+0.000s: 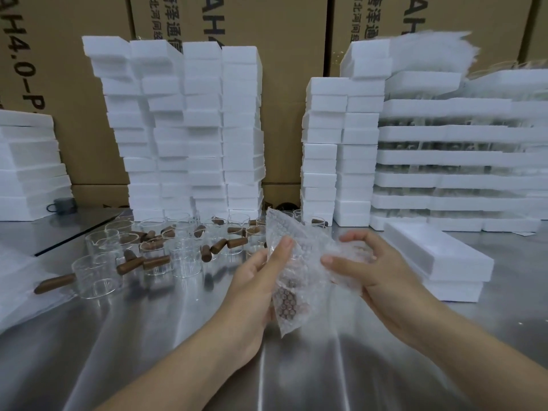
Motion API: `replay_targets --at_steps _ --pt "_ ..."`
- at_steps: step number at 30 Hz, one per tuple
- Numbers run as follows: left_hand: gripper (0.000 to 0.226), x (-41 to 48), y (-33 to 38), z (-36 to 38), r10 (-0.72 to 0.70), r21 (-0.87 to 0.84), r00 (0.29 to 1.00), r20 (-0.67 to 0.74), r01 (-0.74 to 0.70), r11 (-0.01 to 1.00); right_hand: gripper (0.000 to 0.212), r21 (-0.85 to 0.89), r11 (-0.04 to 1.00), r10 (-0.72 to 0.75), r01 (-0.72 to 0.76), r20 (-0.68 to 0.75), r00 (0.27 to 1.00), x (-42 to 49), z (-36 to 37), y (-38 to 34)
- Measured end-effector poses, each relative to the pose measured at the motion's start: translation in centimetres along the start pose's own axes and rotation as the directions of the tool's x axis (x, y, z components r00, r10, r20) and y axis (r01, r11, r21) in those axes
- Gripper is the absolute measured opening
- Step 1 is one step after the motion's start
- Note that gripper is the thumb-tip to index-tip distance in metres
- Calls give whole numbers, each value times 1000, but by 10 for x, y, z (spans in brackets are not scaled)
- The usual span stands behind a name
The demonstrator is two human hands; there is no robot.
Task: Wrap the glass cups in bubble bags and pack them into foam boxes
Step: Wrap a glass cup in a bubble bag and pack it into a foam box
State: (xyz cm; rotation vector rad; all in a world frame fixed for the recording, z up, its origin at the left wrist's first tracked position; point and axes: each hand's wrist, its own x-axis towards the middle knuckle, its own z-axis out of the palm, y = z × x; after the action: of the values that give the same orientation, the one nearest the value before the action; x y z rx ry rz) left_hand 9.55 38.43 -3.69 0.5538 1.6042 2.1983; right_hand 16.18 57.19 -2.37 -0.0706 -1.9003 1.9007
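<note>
Shiny brushed-steel table (296, 375), streaked with glare; behind it, tall brown printed cardboard cartons (77, 84). Against those, uneven stacks of white, grainy foam boxes (204, 129). Mid-left on the table, a cluster of clear round glass cups (98, 274) with brown wooden handles pointing every way. At right, a low foam pair (439, 256), flat and white, one on the other. Above the table's middle, a clear crinkled bubble bag (299, 247), a brown handle showing through its lower end. Left hand (255, 283) pinching the bag's left edge, thumb on top; right hand (373, 271) with fingers curled round its bulging right side.
</note>
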Motion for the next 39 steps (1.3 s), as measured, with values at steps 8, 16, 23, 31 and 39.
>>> replay_targets --at_steps 8,16,23,31,39 --pt "60 1 -7 -1 -4 35 1000 -24 5 999 26 -544 732 -448 411 70 891 -12 9 7" --pt "61 1 -4 2 -63 64 995 78 58 996 15 -594 586 -575 551 173 799 -18 12 4" --pt "60 1 -4 1 -1 32 1000 -2 1 999 18 -523 673 -494 523 208 844 -23 18 6" --pt "78 3 -7 1 51 29 998 -33 -50 998 56 -115 993 43 -35 71 997 -15 20 6" --pt "83 4 -12 2 47 114 999 -5 -46 992 23 -268 895 -340 358 111 934 -18 21 11"
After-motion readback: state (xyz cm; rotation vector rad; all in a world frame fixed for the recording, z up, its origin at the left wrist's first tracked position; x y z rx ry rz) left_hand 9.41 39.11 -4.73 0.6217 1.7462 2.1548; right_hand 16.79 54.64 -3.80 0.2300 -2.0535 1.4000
